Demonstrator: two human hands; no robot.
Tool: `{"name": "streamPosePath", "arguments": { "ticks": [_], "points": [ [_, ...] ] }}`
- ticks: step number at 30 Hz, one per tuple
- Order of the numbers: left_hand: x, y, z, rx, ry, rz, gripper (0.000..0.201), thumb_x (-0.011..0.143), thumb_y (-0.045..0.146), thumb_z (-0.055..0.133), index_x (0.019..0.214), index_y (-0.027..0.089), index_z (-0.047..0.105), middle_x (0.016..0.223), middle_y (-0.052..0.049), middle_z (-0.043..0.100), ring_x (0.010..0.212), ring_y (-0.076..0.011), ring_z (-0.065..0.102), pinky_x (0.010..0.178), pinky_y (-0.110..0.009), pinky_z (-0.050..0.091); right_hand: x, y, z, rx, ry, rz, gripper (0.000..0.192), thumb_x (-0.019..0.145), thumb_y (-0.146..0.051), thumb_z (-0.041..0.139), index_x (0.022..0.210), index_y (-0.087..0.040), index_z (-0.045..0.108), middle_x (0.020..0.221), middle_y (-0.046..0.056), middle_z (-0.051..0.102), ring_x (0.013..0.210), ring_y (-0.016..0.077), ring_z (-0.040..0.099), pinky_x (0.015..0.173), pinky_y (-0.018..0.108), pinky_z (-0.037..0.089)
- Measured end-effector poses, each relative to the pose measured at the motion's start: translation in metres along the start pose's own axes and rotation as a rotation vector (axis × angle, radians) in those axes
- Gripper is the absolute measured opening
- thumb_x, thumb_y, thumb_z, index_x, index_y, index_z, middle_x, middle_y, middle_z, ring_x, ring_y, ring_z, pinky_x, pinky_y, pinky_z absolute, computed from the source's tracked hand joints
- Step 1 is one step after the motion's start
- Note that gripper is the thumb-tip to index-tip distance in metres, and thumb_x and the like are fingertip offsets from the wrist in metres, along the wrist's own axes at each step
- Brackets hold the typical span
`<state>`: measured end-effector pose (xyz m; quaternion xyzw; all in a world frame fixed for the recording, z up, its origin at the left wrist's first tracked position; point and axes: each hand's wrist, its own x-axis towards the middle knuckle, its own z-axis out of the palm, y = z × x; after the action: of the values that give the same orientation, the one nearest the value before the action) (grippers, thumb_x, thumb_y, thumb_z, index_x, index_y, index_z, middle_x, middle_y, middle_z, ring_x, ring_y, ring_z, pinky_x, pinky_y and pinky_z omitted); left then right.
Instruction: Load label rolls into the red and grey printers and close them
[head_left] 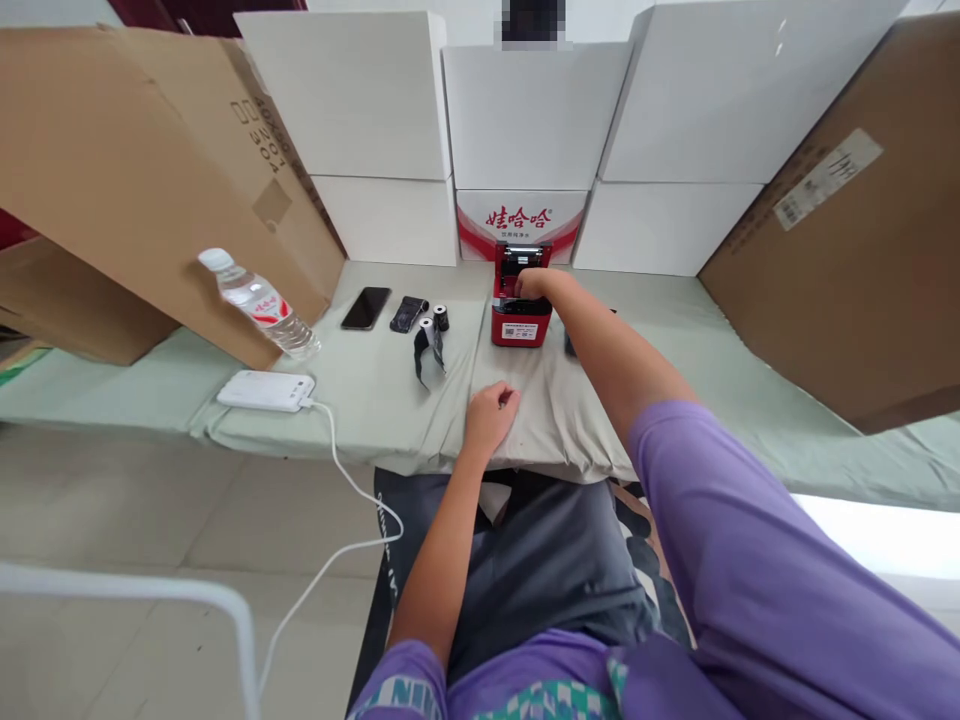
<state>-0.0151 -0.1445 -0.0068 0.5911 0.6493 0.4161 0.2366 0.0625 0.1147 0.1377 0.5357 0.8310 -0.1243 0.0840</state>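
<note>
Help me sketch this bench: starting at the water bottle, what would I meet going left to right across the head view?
Water bottle, dark phone, small rolls, red device with raised lid, right-hand cardboard box.

We count two bare hands [491,412] [529,284], one red label printer [517,332], two small rolls [441,319] [427,325], one smartphone [366,308], one water bottle [259,302], one white power bank [264,390], one white charging cable [365,545].

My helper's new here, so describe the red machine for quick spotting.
Face the white boxes along the table's back. Before the red-lettered box sits the red machine, lid up, right hand inside. Unlike the small rolls nearby, it's boxy and red.
</note>
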Motion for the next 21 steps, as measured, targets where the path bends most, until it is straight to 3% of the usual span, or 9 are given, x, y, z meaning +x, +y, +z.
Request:
{"name": "streamPosePath", "arguments": {
  "ticks": [6, 11, 15, 18, 21],
  "points": [
    [0.001, -0.001, 0.002, 0.018, 0.007, 0.015, 0.018, 0.095, 0.029, 0.060, 0.081, 0.022, 0.068, 0.084, -0.003, 0.073, 0.081, -0.0185, 0.063, 0.081, -0.030, 0.045, 0.009, -0.006, 0.000, -0.041, -0.057, 0.045, 0.031, 0.083, -0.012, 0.072, 0.112, -0.007, 0.078, 0.097, 0.017, 0.076, 0.094, 0.0303, 0.072, 0.085, 0.039, 0.056],
    [0.000, -0.003, 0.002, -0.007, -0.001, 0.022, 0.019, 0.096, 0.030, 0.060, 0.081, 0.022, 0.067, 0.083, -0.002, 0.072, 0.080, -0.0171, 0.063, 0.079, -0.029, 0.044, 0.001, -0.002, -0.004, 0.007, 0.012, 0.025, 0.028, 0.082, -0.013, 0.074, 0.109, -0.008, 0.077, 0.091, 0.013, 0.075, 0.086, 0.0249, 0.072, 0.080, 0.034, 0.057],
    [-0.001, -0.002, 0.001, -0.033, -0.003, 0.017, 0.022, 0.097, 0.033, 0.058, 0.080, 0.021, 0.066, 0.075, 0.000, 0.067, 0.072, -0.0155, 0.058, 0.072, -0.028, 0.040, -0.012, 0.005, -0.014, 0.084, 0.123, -0.044, 0.020, 0.087, -0.011, 0.068, 0.104, -0.006, 0.077, 0.085, 0.008, 0.072, 0.079, 0.0163, 0.071, 0.086, 0.032, 0.055],
    [-0.001, 0.001, 0.000, 0.000, -0.027, 0.003, 0.022, 0.096, 0.033, 0.059, 0.081, 0.021, 0.068, 0.073, 0.000, 0.066, 0.069, -0.0155, 0.055, 0.070, -0.029, 0.038, -0.027, 0.004, -0.025, 0.352, 0.209, -0.176, 0.021, 0.080, -0.008, 0.076, 0.100, -0.011, 0.077, 0.081, 0.004, 0.070, 0.075, 0.0167, 0.067, 0.084, 0.037, 0.060],
    [-0.001, 0.004, -0.001, 0.023, -0.055, -0.008, 0.022, 0.096, 0.034, 0.059, 0.082, 0.020, 0.069, 0.072, -0.001, 0.065, 0.069, -0.0158, 0.055, 0.070, -0.029, 0.037, -0.045, -0.015, -0.033, 0.751, 0.298, -0.376, 0.021, 0.078, -0.011, 0.081, 0.098, -0.014, 0.077, 0.077, 0.003, 0.067, 0.074, 0.0191, 0.065, 0.078, 0.043, 0.064]
  ]
}}
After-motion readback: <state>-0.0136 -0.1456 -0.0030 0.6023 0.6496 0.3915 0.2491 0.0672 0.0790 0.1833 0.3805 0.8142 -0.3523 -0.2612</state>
